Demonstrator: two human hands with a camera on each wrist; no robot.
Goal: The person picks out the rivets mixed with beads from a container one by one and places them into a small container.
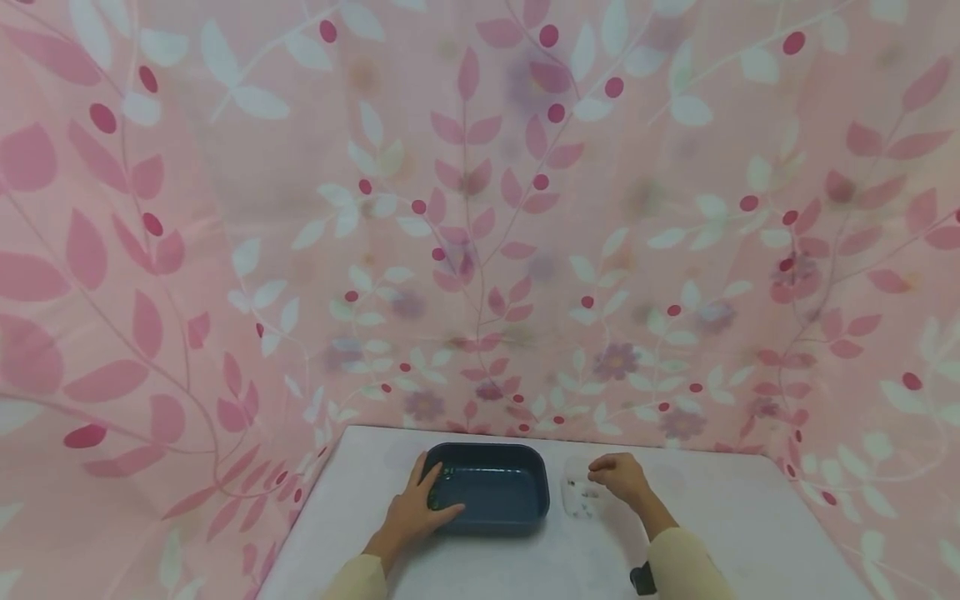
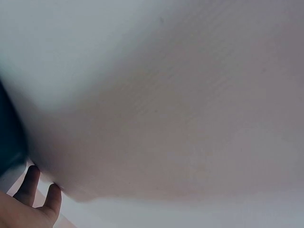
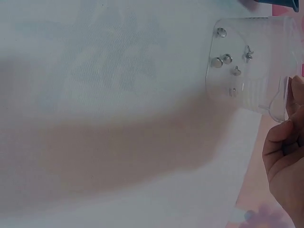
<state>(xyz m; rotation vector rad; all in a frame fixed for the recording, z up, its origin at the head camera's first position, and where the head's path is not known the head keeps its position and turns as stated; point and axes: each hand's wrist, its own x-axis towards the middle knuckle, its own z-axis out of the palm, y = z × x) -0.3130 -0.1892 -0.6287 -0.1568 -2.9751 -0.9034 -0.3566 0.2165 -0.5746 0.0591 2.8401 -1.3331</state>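
Observation:
A dark blue rectangular tray (image 1: 498, 490) sits on the white table, with small green bits or markings at its left end. My left hand (image 1: 415, 506) rests over that end, fingers spread and thumb across the near side. In the left wrist view, two fingertips (image 2: 53, 199) show beside the tray wall (image 2: 10, 133). To the tray's right lies a clear plastic box (image 3: 254, 35) holding several small shiny metal pieces (image 3: 227, 59). My right hand (image 1: 621, 477) pinches the far edge of this box between thumb and finger; whether that edge is a raised lid I cannot tell.
The white table (image 1: 750, 525) has its far edge against a pink leaf-patterned curtain (image 1: 480, 250), which also hangs on both sides. A black strap-like object (image 1: 642, 578) is at my right forearm.

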